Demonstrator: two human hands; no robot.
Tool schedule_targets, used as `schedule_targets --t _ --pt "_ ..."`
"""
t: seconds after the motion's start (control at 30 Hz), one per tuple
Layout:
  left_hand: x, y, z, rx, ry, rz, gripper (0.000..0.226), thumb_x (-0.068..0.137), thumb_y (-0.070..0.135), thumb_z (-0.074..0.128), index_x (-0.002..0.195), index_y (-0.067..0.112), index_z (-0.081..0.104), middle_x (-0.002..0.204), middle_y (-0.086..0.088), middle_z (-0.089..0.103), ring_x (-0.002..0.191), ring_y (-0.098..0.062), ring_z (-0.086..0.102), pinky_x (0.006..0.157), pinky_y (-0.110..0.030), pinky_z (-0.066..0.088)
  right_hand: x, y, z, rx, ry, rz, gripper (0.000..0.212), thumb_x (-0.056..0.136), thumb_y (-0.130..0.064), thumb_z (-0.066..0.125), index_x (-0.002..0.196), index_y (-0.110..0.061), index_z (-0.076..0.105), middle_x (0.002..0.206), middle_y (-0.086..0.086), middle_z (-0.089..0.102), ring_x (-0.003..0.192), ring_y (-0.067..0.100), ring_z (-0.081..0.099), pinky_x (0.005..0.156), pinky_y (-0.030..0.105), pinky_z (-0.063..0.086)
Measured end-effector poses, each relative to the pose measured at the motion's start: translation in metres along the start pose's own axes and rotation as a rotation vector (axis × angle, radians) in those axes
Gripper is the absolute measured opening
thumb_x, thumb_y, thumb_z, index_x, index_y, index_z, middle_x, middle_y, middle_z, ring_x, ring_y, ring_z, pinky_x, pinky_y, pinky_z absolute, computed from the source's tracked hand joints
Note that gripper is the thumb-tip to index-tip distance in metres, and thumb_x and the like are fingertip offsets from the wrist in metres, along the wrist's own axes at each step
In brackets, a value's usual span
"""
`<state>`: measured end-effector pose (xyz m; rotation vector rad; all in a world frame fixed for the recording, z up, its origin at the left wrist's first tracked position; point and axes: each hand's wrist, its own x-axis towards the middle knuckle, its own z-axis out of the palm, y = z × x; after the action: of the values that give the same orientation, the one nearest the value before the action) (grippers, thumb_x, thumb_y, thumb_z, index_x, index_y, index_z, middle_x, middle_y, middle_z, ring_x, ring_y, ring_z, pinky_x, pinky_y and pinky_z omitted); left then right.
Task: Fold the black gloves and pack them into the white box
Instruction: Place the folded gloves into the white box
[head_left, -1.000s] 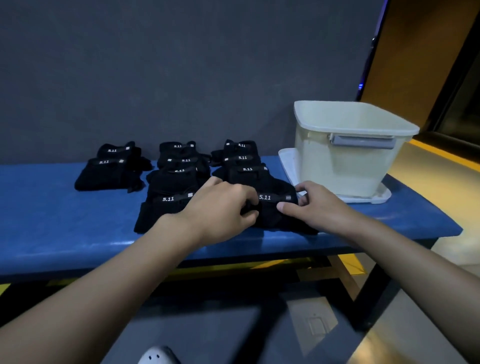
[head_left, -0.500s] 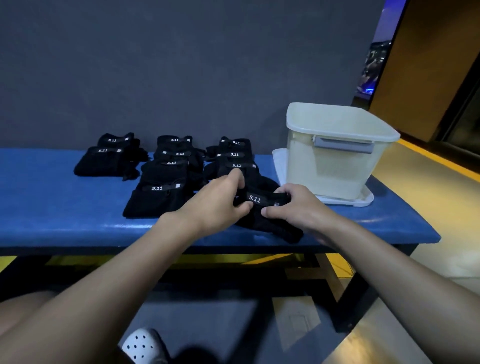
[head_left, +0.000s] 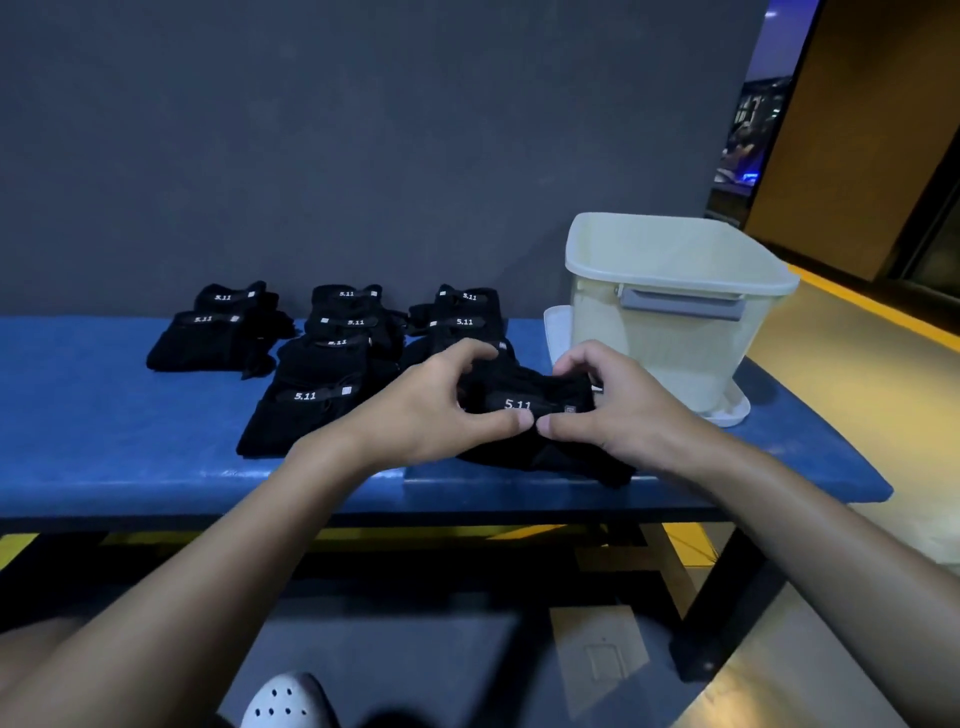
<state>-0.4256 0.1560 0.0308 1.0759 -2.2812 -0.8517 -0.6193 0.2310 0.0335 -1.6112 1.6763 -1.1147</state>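
The white box (head_left: 660, 343), right of centre, stands open-topped on a white lid (head_left: 730, 413) near the right end of the table (head_left: 104, 431). Your left hand (head_left: 421, 410) and right hand (head_left: 618, 410) both pinch one black glove (head_left: 524, 395) at centre frame, close to the front edge. The other gloves (head_left: 306, 415) lie stacked left of it.

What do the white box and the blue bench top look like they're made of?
White box: probably smooth moulded plastic, slightly translucent walls, rolled rim, grey handle. Blue bench top: likely padded vinyl or similar; rounded edge, dull sheen along the front.
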Motion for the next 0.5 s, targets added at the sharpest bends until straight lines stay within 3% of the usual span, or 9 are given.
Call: schedule_targets --t 0.13,0.2,0.27,0.33,0.4,0.5 --pt "0.002 0.016 -0.008 -0.243 -0.08 0.019 0.078 0.064 0.059 0.08 0.132 0.028 0.056 0.112 0.003 0.07 0.102 -0.01 0.069 0.097 -0.032 0.054 -0.011 -0.028 -0.022 -0.054 -0.069 -0.125 0.048 0.076 -0.004 0.08 0.112 -0.019 0.052 0.105 0.0 0.059 0.081 0.013 0.062 0.08 0.034 0.055" --pt "0.001 0.024 -0.011 -0.31 -0.091 0.038 0.062 0.07 0.052 0.08 0.123 0.026 0.063 0.107 0.0 0.075 0.101 -0.014 0.071 0.099 -0.039 0.053 -0.015 -0.041 -0.032 -0.07 -0.099 -0.16 0.053 0.077 -0.003 0.079 0.118 -0.02 0.05 0.109 0.0 0.057 0.086 0.019 0.065 0.08 0.035 0.055" --pt "0.0 0.035 -0.015 -0.378 -0.115 0.066 0.036 0.084 0.033 0.078 0.114 0.018 0.069 0.104 -0.005 0.076 0.1 -0.019 0.071 0.1 -0.042 0.052 -0.016 -0.05 -0.042 -0.081 -0.109 -0.189 0.058 0.076 -0.004 0.079 0.121 -0.024 0.049 0.113 0.001 0.055 0.094 0.023 0.066 0.081 0.038 0.056" --pt "0.002 0.046 -0.019 -0.434 -0.133 0.093 0.02 0.09 0.021 0.072 0.107 0.01 0.072 0.099 -0.01 0.075 0.092 -0.019 0.071 0.091 -0.04 0.054 -0.014 -0.058 -0.05 -0.102 -0.1 -0.215 0.063 0.075 -0.005 0.08 0.123 -0.028 0.047 0.117 0.005 0.054 0.097 0.022 0.067 0.083 0.039 0.057" --pt "0.006 0.058 -0.026 -0.468 -0.131 0.118 0.015 0.092 0.016 0.068 0.104 0.01 0.075 0.096 -0.014 0.075 0.086 -0.022 0.07 0.08 -0.036 0.055 -0.012 -0.066 -0.06 -0.102 -0.074 -0.241 0.066 0.074 -0.007 0.081 0.125 -0.031 0.046 0.117 0.007 0.054 0.096 0.018 0.068 0.084 0.036 0.057" --pt "0.019 0.078 -0.038 -0.533 -0.075 0.159 0.017 0.091 0.015 0.07 0.106 0.009 0.074 0.101 -0.021 0.074 0.091 -0.035 0.071 0.082 -0.043 0.055 -0.005 -0.078 -0.079 -0.103 0.02 -0.284 0.069 0.074 -0.014 0.082 0.13 -0.03 0.044 0.116 0.001 0.056 0.096 0.015 0.067 0.082 0.035 0.058"
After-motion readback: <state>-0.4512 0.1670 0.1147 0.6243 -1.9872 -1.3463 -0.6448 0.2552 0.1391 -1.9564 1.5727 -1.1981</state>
